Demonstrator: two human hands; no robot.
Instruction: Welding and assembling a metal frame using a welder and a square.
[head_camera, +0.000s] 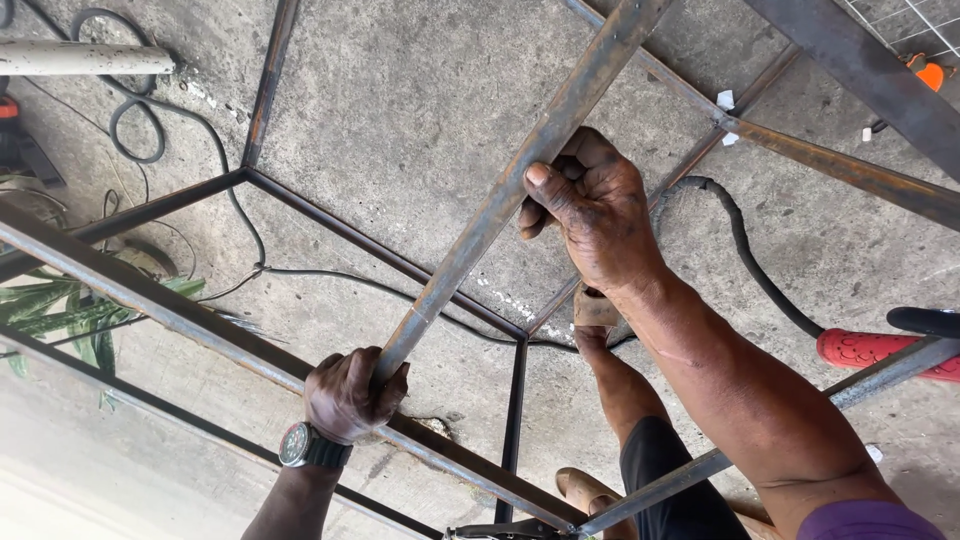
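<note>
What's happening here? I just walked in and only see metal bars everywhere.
A person stands inside a frame of steel bars on a concrete floor, looking down. Both hands grip one loose steel bar laid at a slant across the frame: the left hand, with a wristwatch, holds its lower end against a frame rail, and the right hand is wrapped around it higher up. Cables and a hose trail across the floor beneath.

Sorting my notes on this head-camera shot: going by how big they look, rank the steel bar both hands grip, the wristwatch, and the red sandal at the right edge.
1. Steel bar, by far the largest.
2. Red sandal, partly hidden by the frame.
3. Wristwatch, smallest, though nearer the camera than the sandal, so their true sizes stay unsure.
</note>
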